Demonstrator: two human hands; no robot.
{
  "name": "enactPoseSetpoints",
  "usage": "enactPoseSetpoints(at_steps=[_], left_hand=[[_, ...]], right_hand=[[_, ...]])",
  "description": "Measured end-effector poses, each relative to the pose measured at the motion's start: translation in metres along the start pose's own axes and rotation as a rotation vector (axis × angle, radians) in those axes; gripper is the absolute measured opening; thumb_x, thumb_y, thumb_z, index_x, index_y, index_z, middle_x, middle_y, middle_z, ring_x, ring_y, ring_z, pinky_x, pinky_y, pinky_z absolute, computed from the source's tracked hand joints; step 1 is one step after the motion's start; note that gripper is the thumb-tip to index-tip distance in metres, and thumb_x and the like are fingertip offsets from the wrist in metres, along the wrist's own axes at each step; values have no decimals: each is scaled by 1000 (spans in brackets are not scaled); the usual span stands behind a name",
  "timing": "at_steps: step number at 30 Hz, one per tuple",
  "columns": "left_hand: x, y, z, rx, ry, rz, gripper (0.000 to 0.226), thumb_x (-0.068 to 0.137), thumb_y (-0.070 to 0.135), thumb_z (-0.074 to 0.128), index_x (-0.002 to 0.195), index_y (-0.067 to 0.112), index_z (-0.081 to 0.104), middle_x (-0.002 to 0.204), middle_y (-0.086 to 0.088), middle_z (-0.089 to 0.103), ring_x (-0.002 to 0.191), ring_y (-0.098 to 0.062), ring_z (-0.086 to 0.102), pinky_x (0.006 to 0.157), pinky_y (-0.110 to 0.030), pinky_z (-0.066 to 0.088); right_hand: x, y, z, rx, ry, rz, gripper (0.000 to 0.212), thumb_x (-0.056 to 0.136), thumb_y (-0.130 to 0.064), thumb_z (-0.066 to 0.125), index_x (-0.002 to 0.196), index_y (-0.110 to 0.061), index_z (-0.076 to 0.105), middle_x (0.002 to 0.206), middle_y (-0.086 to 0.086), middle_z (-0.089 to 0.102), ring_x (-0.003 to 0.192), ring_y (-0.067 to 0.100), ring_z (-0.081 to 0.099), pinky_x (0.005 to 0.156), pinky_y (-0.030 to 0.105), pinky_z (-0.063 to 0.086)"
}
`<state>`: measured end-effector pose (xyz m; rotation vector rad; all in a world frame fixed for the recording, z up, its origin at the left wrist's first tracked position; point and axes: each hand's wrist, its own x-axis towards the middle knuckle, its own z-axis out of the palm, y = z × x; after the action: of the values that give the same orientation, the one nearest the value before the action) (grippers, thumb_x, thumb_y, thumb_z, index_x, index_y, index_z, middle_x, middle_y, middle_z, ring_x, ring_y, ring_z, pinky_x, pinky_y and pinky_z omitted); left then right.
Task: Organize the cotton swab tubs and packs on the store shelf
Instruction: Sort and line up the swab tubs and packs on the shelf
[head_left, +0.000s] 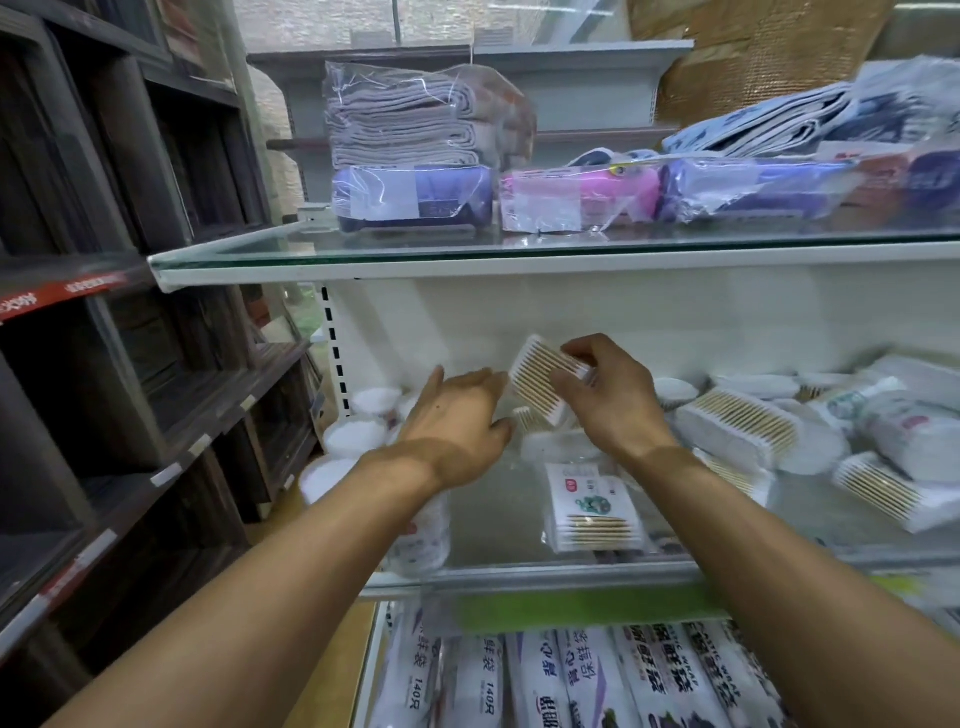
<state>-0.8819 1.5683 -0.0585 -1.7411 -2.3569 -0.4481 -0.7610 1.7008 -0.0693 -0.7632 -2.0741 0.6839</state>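
Head view: A person's right hand is holding a swab pack tilted in the air above the middle of the glass shelf, its grip closed on the pack's right end. The left hand is hovering just beside the pack, fingers spread wide, holding nothing. Round tubs are crowding the shelf's left edge; a labelled pack is lying near its front edge; more packs are heaping toward the right.

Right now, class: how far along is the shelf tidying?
Done: round tubs lined up at the shelf's left end. In hand: the right hand holds a swab pack; the left hand is open beside it. Left: loose packs jumbled on the right.
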Motion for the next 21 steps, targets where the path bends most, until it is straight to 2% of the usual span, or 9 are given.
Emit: enactPoseSetpoints(at_steps=[3,5,7,10,13,17,21], left_hand=[[6,19,7,4,4,32,56,96,31,49,148,16,33,151,-6,40,140,-22,34,120,-39,7],[10,33,14,7,-17,44,58,98,31,47,151,15,28,156,-6,33,143,-21,28,120,-37,6],[11,46,21,-19,-36,50,57,98,31,47,150,16,29,155,-6,35,142,-22,30,120,-36,9],[10,64,31,-107,-56,44,48,96,28,50,142,16,42,141,-6,51,128,-24,46,113,-36,27],[10,77,42,-187,-71,42,37,93,31,51,129,22,51,129,-5,59,115,-25,55,96,-39,46],[9,89,53,-261,-111,43,29,95,34,48,123,27,54,122,1,61,105,-22,57,89,-39,49],[11,93,60,-302,-107,31,20,94,37,48,111,30,56,107,5,64,91,-17,58,81,-40,51]], right_hand=[[-3,16,-25,-29,46,47,33,90,-25,63,123,-20,60,123,1,63,111,20,58,97,34,46],[-8,30,-46,-46,104,76,32,90,-22,63,122,-18,61,124,3,62,113,21,57,97,31,43],[-13,45,-65,-63,173,86,27,90,-20,62,117,-16,63,118,6,64,110,23,58,94,29,42],[-18,63,-87,-14,212,159,22,91,-21,61,112,-16,64,103,2,64,101,23,59,87,29,44],[-21,77,-98,-24,186,229,19,91,-23,61,109,-17,65,98,0,62,100,22,59,87,31,46],[-24,87,-106,-125,159,275,22,90,-23,60,110,-16,66,99,2,63,98,23,59,84,32,46],[-24,90,-106,-293,162,247,24,88,-27,57,110,-19,65,107,7,65,96,27,60,84,40,50]])
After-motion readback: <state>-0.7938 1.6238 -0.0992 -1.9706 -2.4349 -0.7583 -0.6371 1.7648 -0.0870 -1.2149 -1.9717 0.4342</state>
